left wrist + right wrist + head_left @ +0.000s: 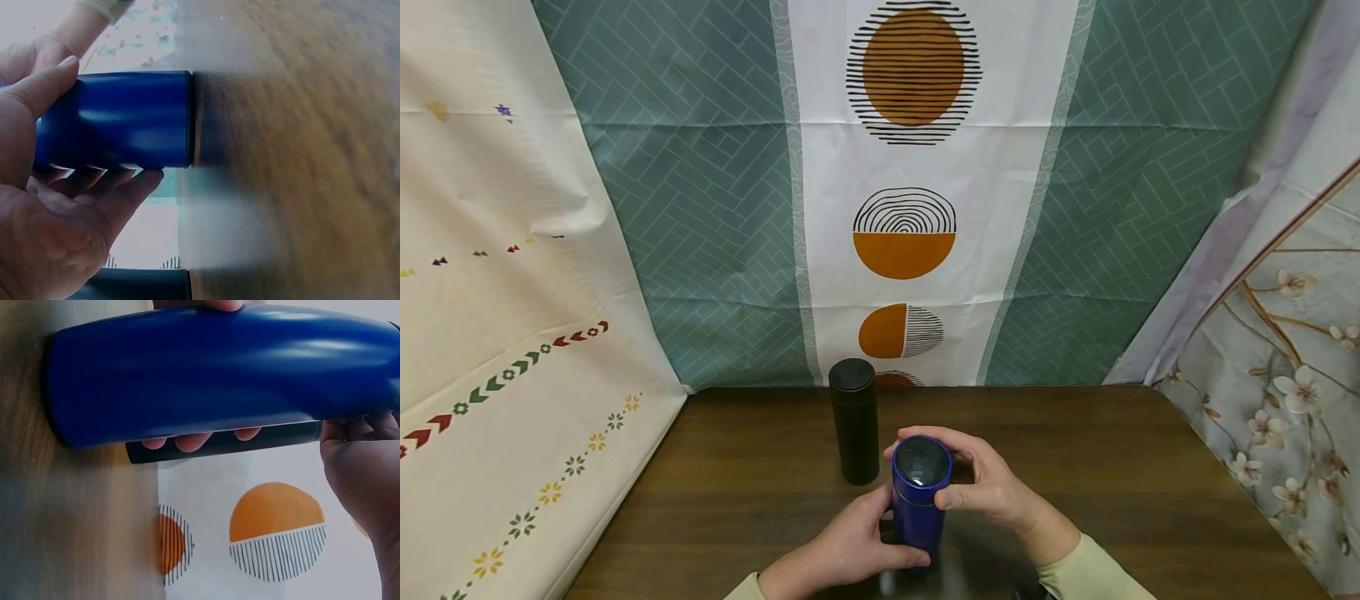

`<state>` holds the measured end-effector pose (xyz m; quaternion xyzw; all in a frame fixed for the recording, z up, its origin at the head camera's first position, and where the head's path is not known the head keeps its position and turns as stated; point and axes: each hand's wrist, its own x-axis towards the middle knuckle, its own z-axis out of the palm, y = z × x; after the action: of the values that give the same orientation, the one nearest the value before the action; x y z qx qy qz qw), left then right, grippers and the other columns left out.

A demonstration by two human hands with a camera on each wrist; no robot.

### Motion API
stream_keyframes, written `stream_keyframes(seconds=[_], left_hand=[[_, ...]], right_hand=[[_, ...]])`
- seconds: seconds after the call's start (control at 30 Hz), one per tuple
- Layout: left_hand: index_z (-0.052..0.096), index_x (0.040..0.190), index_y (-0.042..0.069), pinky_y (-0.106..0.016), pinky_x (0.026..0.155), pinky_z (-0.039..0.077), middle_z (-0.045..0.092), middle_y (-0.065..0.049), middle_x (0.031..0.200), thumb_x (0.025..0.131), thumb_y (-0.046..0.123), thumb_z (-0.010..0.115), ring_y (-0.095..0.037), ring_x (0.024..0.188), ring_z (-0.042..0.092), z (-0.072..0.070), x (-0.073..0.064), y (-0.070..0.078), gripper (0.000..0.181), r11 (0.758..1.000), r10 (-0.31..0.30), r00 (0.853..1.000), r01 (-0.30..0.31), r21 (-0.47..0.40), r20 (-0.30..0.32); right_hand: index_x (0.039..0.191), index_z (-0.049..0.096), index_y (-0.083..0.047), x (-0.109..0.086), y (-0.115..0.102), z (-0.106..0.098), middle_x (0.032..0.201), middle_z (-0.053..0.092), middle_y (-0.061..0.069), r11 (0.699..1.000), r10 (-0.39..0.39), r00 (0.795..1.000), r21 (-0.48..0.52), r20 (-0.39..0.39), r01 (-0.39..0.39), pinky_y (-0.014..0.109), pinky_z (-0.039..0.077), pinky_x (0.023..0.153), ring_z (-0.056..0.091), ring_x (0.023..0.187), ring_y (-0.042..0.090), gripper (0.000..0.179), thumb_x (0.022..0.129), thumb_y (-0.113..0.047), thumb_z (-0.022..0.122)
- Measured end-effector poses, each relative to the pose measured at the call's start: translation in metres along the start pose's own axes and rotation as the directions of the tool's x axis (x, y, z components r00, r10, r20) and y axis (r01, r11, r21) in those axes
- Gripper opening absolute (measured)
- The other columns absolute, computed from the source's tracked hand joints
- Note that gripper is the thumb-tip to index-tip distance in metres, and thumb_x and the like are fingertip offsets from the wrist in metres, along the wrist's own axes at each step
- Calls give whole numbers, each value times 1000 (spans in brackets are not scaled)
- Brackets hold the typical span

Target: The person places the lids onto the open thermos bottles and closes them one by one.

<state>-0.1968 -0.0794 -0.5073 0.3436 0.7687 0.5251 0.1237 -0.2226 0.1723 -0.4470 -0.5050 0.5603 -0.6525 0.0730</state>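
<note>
A blue vacuum flask (919, 527) with a shiny dark top stands upright near the front of the wooden table, its base right at the tabletop in the left wrist view. My left hand (853, 540) grips its lower body, thumb on the near side and fingers round the far side. Around the flask's upper end, at the lid, my right hand (996, 492) curls its thumb and fingers. Behind and to the left stands a black flask (856, 429), upright and touched by neither hand. The right wrist view shows the long blue side of the held flask (206, 375).
The brown wooden table (745, 475) ends at a green and white patterned cloth (715, 217) at the back. A cream embroidered cloth (490, 333) hangs on the left, a floral one (1285, 417) on the right. A small dark object (1030, 592) shows at the bottom edge, by the right sleeve.
</note>
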Motion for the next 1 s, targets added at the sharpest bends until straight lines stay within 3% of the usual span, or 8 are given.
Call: stream_keyframes(seconds=[0.2, 0.33, 0.43, 0.53, 0.67, 0.77, 1.0], left_hand=[[59, 154, 27, -35, 111, 54, 70, 11, 143, 94, 34, 93, -12, 132, 65, 0, -1, 1, 70, 1000, -9, 1000, 9, 13, -4], [58, 154, 28, -36, 111, 54, 70, 9, 145, 94, 34, 93, -12, 133, 66, 0, 0, 2, 70, 1000, 16, 1000, -16, 26, -6], [56, 156, 30, -36, 112, 54, 69, 9, 146, 94, 33, 93, -13, 134, 66, 0, 0, 2, 73, 999, 36, 999, -36, 26, -4], [55, 157, 32, -37, 112, 54, 68, 10, 147, 94, 33, 93, -13, 133, 66, 0, 1, 1, 74, 999, 44, 999, -44, 27, -2], [54, 157, 32, -37, 111, 54, 69, 10, 146, 94, 33, 93, -12, 132, 66, 0, 1, 1, 74, 998, 49, 999, -49, 36, -4], [53, 158, 32, -37, 110, 55, 69, 9, 146, 94, 32, 94, -12, 131, 67, 0, 1, 1, 76, 998, 49, 999, -49, 34, -4], [53, 159, 33, -37, 111, 54, 68, 10, 146, 94, 33, 93, -13, 132, 66, 0, 1, 1, 77, 999, 41, 999, -41, 17, -2]], right_hand=[[163, 44, 6, 0, -4, -1, 152, 63, 31, 998, 15, 1000, -62, 0, -15, 50, 44, 122, 60, 141, 44, 71, 102, -15, 75], [165, 43, 5, 0, -9, -1, 156, 60, 26, 985, -1, 1000, -175, -12, -1, 49, 41, 125, 58, 144, 42, 79, 99, -13, 83], [165, 45, 1, 1, -14, 0, 155, 58, 22, 952, -35, 999, -305, -32, 23, 48, 43, 123, 57, 141, 40, 86, 93, -10, 89], [165, 49, -4, 2, -18, 2, 149, 58, 16, 900, -47, 998, -435, -51, 20, 47, 47, 118, 55, 135, 36, 90, 87, -11, 94], [162, 54, -11, 3, -22, 5, 141, 60, 13, 860, -29, 997, -510, -67, -9, 46, 49, 113, 54, 130, 33, 86, 86, -13, 95], [159, 58, -12, 3, -24, 7, 137, 61, 14, 860, -23, 996, -510, -83, -23, 45, 50, 111, 56, 127, 32, 80, 88, -13, 94], [154, 61, -11, 3, -23, 11, 134, 61, 18, 896, -19, 994, -444, -110, -32, 45, 51, 111, 60, 123, 36, 72, 88, -7, 92]])
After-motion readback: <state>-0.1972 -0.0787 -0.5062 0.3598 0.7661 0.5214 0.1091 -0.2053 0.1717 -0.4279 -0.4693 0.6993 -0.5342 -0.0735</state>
